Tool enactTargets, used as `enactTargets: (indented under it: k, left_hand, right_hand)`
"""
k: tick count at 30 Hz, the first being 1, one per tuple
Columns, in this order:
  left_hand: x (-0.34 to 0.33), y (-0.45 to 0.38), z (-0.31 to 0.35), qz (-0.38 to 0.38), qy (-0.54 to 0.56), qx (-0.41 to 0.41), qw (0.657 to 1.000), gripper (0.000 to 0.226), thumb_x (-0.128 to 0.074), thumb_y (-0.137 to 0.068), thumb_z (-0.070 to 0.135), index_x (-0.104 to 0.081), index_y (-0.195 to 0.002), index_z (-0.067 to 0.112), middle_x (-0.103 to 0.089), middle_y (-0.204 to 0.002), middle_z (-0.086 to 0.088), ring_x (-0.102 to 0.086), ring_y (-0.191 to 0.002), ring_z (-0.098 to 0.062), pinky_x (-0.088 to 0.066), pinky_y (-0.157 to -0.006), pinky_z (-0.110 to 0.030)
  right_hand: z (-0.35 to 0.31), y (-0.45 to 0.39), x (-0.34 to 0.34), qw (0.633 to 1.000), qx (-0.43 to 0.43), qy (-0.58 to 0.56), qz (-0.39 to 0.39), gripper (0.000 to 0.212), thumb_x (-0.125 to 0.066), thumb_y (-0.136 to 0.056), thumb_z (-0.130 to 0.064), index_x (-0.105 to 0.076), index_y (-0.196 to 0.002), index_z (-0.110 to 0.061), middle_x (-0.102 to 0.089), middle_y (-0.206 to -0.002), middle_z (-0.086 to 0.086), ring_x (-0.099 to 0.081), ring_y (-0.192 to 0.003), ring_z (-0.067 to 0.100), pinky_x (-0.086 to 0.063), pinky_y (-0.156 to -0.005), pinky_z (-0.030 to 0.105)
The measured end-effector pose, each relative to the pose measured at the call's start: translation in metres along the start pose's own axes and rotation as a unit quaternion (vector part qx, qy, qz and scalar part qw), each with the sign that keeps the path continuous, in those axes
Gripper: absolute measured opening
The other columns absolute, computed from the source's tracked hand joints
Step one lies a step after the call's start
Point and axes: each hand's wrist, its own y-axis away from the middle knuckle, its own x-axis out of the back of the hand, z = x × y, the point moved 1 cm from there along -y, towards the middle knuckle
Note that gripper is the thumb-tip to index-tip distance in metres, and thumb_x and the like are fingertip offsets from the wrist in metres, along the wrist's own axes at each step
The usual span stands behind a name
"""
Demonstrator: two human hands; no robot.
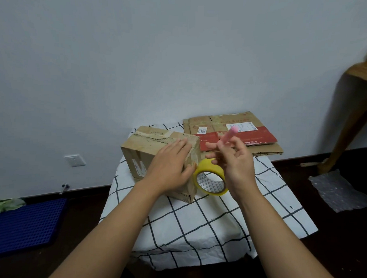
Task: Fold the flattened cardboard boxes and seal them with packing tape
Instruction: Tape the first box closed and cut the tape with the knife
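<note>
My left hand (169,165) presses flat on the folded cardboard box (157,156) on the counter (206,223); my right hand (231,159) pinches a pink cutter (228,135), blurred. Best to brace firmly and slice close to the glossy yellow tape roll (210,177) beside it. Flattened boxes (230,132) wait behind, corrugated, creased.

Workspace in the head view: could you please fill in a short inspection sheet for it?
Surface: small table under a white grid-patterned cloth.
Job's things: folded box, taped on top; yellow tape roll beside it; flattened boxes behind.
Clutter: bubble wrap and blue mat on the floor.
Grippers: left hand flat on the box; right hand holds a pink tool.
Cables: nothing seen.
Surroundings: plain wall, socket, wooden furniture leg.
</note>
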Motion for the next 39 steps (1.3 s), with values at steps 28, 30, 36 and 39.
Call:
enactTargets:
  k: [28, 30, 36, 39]
  left_hand:
    - [-0.01, -0.001, 0.0, 0.044, -0.025, 0.017, 0.999, 0.068, -0.035, -0.085, 0.045, -0.042, -0.147, 0.015, -0.042, -0.152, -0.002, -0.038, -0.14, -0.016, -0.019, -0.115, -0.029]
    - [-0.011, -0.001, -0.001, 0.049, -0.025, 0.018, 0.998, 0.068, -0.038, -0.086, 0.045, -0.044, -0.146, 0.015, -0.044, -0.151, -0.003, -0.04, -0.139, -0.017, -0.023, -0.115, -0.032]
    - [-0.013, -0.002, 0.0, 0.068, -0.019, 0.02, 0.997, 0.063, -0.048, -0.086, 0.045, -0.05, -0.141, 0.013, -0.051, -0.145, -0.005, -0.048, -0.134, -0.02, -0.031, -0.111, -0.035]
    - [-0.013, -0.003, -0.001, 0.07, -0.029, 0.02, 0.997, 0.066, -0.056, -0.089, 0.048, -0.045, -0.145, 0.015, -0.046, -0.15, -0.003, -0.043, -0.137, -0.019, -0.028, -0.113, -0.034]
  right_hand:
    - [0.03, -0.051, -0.006, 0.991, 0.008, 0.1, 0.09, 0.019, -0.049, -0.103, -0.029, -0.053, -0.096, -0.011, -0.057, -0.056, 0.004, -0.049, -0.044, 0.013, -0.041, -0.046, 0.024]
    - [0.031, -0.051, -0.006, 0.991, 0.011, 0.1, 0.085, 0.018, -0.05, -0.103, -0.028, -0.052, -0.097, -0.011, -0.059, -0.058, 0.006, -0.05, -0.045, 0.014, -0.042, -0.045, 0.023]
    - [0.031, -0.051, -0.006, 0.992, 0.022, 0.091, 0.085, 0.018, -0.051, -0.102, -0.026, -0.049, -0.096, -0.009, -0.062, -0.065, 0.015, -0.053, -0.046, 0.015, -0.042, -0.044, 0.021]
    - [0.033, -0.052, -0.007, 0.992, 0.024, 0.084, 0.093, 0.019, -0.052, -0.102, -0.026, -0.048, -0.097, -0.008, -0.063, -0.064, 0.015, -0.054, -0.046, 0.016, -0.042, -0.043, 0.022]
